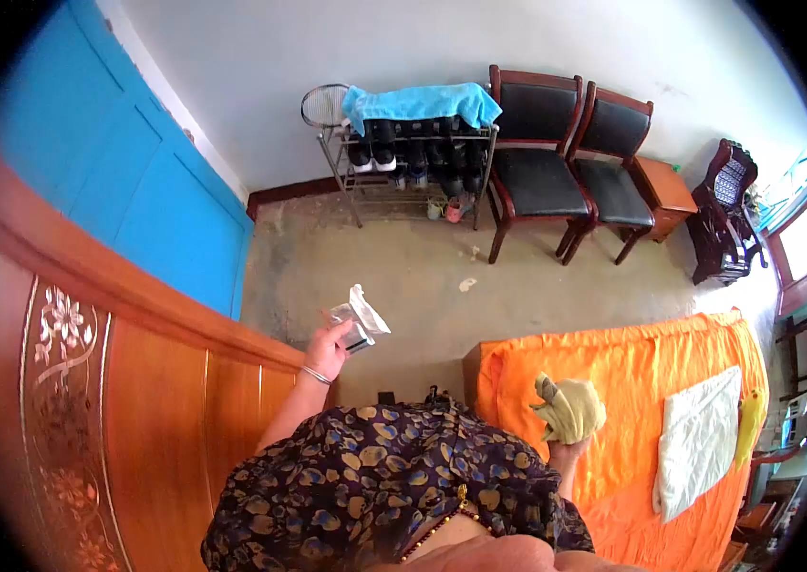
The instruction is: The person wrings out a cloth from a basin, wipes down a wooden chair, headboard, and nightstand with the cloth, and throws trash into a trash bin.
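My left hand [326, 353], with a bangle at its wrist, is closed on a small white and see-through packet [362, 315] with a dark strip at its lower end. I cannot make out what the packet contains. On the other side, my right hand [570, 450] grips a bunched yellow-green cloth [570, 410], which hides most of the fingers. The cloth is over the near left part of a bed with an orange cover [613, 357]. Both hands are raised, well apart, in front of my patterned top.
A wooden cabinet [155, 410] rises close on my left, near a blue door [165, 191]. Along the far wall stand a shoe rack [356, 181] with a blue towel, two black-seated chairs [537, 181] and a small wooden cabinet [666, 195]. A white folded cloth [694, 448] lies on the bed.
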`<state>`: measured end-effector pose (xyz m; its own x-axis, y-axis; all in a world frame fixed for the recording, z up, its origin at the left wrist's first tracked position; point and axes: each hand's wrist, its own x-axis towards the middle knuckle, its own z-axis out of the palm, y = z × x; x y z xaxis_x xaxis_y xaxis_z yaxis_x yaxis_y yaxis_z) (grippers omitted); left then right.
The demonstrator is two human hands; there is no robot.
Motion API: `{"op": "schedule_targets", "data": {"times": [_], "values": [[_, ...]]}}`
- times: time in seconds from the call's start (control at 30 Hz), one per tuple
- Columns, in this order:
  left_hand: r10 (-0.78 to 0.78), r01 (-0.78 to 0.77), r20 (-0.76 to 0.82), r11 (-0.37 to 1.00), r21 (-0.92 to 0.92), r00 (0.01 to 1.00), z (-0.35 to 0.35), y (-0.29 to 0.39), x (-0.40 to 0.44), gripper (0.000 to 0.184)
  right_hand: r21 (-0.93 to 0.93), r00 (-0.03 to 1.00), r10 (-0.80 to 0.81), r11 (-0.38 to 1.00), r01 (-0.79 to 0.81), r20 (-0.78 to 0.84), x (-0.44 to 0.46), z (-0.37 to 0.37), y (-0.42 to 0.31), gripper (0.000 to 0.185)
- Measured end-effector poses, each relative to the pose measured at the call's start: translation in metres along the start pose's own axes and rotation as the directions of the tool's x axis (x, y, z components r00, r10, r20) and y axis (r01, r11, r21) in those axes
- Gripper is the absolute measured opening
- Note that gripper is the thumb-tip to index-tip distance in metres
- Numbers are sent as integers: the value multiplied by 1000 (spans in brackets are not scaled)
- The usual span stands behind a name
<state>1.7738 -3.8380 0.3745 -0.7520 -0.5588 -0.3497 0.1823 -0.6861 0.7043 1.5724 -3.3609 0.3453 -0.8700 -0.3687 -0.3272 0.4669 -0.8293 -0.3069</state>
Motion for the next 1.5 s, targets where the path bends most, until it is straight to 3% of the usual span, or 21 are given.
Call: {"op": "schedule_targets", "data": {"times": [0.07,0.17,0.23,0.3,0.37,0.43,0.53,0.63,0.8,1.0,1.1,1.2,1.23,1.5], "values": [[3,-3,14,1000,8,1000,25,18,30,30,-65,1000,20,998,-21,-22,43,51,10,57],[-40,40,14,999,20,999,39,34,81,30,41,997,82,996,-82,4,114,59,19,57],[-85,86,-18,996,11,996,46,44,122,30,-7,994,81,997,-81,69,150,80,23,56],[-75,78,-55,995,59,996,61,56,159,31,13,998,5,1000,-6,56,169,125,34,56],[-100,101,-13,994,43,995,59,61,217,29,63,994,-100,993,98,32,203,117,33,54],[-142,129,136,987,101,980,69,73,272,28,82,976,-219,972,219,-12,224,96,33,51],[-261,249,144,964,92,955,97,80,346,28,118,960,-278,955,272,39,251,106,32,51],[-346,319,195,935,158,918,150,86,412,29,167,905,-410,890,424,-114,255,127,39,53],[-474,333,396,866,373,787,241,52,514,29,57,772,-518,816,575,-368,239,147,53,54],[-660,473,487,751,461,573,360,-19,554,27,49,626,-642,680,732,-442,225,125,47,52],[-718,517,465,695,499,517,408,-68,573,24,98,586,-703,603,792,-404,237,121,21,52],[-741,512,489,672,535,461,457,-117,595,26,111,512,-723,525,844,-464,260,103,-18,48],[-746,518,461,666,537,481,473,-128,603,26,131,491,-729,493,860,-477,269,99,-37,47],[-731,505,408,677,535,548,635,-205,639,27,169,631,-648,629,759,-427,361,120,-217,50]]}}
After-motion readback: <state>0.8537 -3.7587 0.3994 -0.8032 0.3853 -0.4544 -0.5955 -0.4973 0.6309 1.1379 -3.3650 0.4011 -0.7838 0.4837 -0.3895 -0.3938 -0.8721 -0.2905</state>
